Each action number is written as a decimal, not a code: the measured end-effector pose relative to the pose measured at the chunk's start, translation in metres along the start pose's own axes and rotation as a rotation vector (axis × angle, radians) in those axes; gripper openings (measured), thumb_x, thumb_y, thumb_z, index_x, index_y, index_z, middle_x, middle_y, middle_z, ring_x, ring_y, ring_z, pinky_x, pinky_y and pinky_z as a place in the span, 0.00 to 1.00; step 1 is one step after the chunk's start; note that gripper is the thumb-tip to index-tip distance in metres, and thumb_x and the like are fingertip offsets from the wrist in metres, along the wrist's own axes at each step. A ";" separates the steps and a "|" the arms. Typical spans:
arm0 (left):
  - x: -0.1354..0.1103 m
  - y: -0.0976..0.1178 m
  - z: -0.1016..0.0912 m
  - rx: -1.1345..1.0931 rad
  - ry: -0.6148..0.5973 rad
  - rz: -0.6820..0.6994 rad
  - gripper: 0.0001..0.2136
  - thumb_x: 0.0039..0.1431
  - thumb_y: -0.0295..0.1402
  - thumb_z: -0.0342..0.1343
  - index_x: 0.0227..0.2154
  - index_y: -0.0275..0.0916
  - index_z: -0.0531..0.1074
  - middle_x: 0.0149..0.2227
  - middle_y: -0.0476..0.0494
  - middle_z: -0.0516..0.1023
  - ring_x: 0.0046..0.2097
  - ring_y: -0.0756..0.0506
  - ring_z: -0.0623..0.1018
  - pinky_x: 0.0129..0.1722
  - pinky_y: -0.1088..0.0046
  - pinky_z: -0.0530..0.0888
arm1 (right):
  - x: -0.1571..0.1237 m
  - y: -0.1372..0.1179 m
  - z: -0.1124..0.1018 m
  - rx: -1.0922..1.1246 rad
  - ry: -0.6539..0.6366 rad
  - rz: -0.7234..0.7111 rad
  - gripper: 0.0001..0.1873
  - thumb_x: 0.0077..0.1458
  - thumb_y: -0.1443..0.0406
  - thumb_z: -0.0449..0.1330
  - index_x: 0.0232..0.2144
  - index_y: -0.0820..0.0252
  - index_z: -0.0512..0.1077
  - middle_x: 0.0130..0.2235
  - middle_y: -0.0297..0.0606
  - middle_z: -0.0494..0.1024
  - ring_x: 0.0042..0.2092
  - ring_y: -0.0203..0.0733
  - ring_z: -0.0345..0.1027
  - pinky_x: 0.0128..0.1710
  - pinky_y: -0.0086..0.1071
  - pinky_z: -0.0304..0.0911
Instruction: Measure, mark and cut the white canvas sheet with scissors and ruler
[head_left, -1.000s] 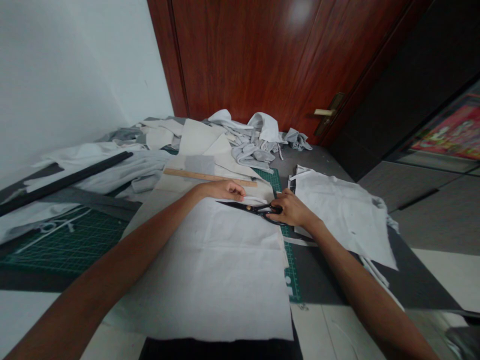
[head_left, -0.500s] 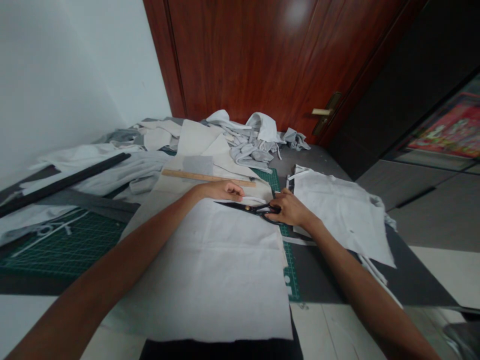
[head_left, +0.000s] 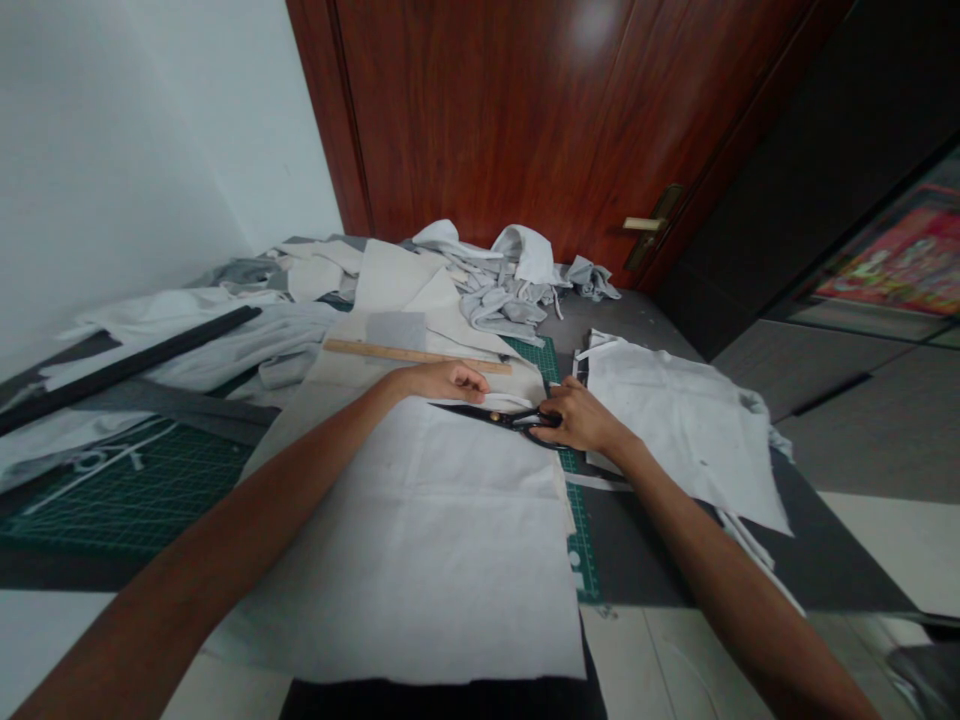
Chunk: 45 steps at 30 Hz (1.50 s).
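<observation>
A large piece of white fabric [head_left: 450,540] lies over the table and hangs past its front edge. In my right hand [head_left: 581,415] is a pair of black scissors [head_left: 517,418], fingers round the handles, blades pointing left along the fabric's far edge. My left hand [head_left: 450,382] is closed in a pinch on a narrow white strip [head_left: 504,400] at that edge, just above the blades. A wooden ruler [head_left: 416,355] rests beyond my left hand on beige fabric, beside a small grey square [head_left: 396,328].
A green cutting mat [head_left: 150,500] shows at the left and under the fabric. Crumpled fabric scraps [head_left: 499,305] are heaped at the back. A black bar [head_left: 127,368] lies on the left pile. Folded white fabric [head_left: 675,420] sits at the right. Behind the table stands a wooden door [head_left: 480,120].
</observation>
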<state>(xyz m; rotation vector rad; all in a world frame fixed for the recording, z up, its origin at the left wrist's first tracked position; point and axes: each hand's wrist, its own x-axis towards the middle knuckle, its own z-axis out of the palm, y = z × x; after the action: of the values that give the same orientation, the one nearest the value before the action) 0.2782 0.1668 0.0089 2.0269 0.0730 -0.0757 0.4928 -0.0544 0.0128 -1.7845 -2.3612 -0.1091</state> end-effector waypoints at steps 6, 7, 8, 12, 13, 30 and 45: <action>-0.001 0.000 0.000 0.010 -0.002 0.005 0.24 0.53 0.54 0.66 0.37 0.35 0.78 0.31 0.50 0.74 0.32 0.51 0.69 0.32 0.78 0.64 | 0.000 0.001 0.001 -0.015 -0.003 -0.002 0.21 0.61 0.51 0.62 0.24 0.60 0.74 0.26 0.37 0.73 0.32 0.42 0.64 0.43 0.38 0.52; -0.001 0.000 0.000 0.013 -0.002 0.008 0.24 0.53 0.54 0.66 0.37 0.35 0.78 0.31 0.50 0.74 0.32 0.51 0.69 0.32 0.78 0.64 | 0.001 0.001 0.001 -0.023 -0.007 -0.004 0.22 0.62 0.51 0.62 0.24 0.60 0.74 0.26 0.37 0.73 0.32 0.42 0.64 0.43 0.38 0.52; -0.001 0.000 0.000 0.016 -0.003 0.012 0.23 0.53 0.53 0.66 0.37 0.35 0.78 0.31 0.50 0.74 0.32 0.51 0.69 0.33 0.77 0.64 | 0.001 0.001 0.001 -0.032 -0.011 -0.008 0.22 0.62 0.50 0.62 0.24 0.60 0.74 0.26 0.37 0.73 0.32 0.42 0.64 0.44 0.39 0.52; 0.001 -0.003 -0.001 0.030 0.006 0.023 0.23 0.53 0.53 0.66 0.37 0.35 0.78 0.32 0.50 0.74 0.33 0.51 0.69 0.35 0.77 0.64 | 0.000 -0.001 -0.002 -0.079 -0.013 -0.019 0.23 0.62 0.49 0.61 0.26 0.61 0.76 0.27 0.39 0.74 0.32 0.42 0.63 0.44 0.39 0.51; 0.001 -0.003 -0.001 0.033 0.007 0.025 0.23 0.53 0.53 0.66 0.37 0.35 0.77 0.32 0.50 0.74 0.34 0.50 0.70 0.35 0.77 0.64 | 0.000 -0.001 -0.003 -0.093 -0.011 -0.021 0.23 0.62 0.49 0.61 0.26 0.61 0.76 0.27 0.40 0.74 0.32 0.43 0.63 0.44 0.39 0.51; -0.001 0.001 -0.001 0.055 0.019 0.008 0.22 0.54 0.52 0.65 0.37 0.35 0.78 0.31 0.50 0.73 0.33 0.51 0.68 0.34 0.77 0.63 | 0.000 -0.003 -0.008 -0.143 -0.016 0.001 0.23 0.61 0.48 0.62 0.26 0.60 0.77 0.28 0.42 0.75 0.35 0.46 0.64 0.44 0.40 0.51; 0.001 -0.004 -0.002 0.034 0.003 -0.001 0.25 0.54 0.56 0.65 0.36 0.35 0.77 0.33 0.49 0.73 0.34 0.50 0.70 0.35 0.78 0.64 | 0.001 -0.003 -0.007 -0.157 -0.002 0.000 0.24 0.61 0.48 0.62 0.26 0.61 0.79 0.27 0.41 0.74 0.32 0.44 0.62 0.43 0.40 0.50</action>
<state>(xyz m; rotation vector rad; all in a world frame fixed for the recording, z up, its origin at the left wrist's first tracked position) 0.2785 0.1706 0.0066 2.0611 0.0750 -0.0745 0.4906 -0.0558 0.0195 -1.8529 -2.4145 -0.3013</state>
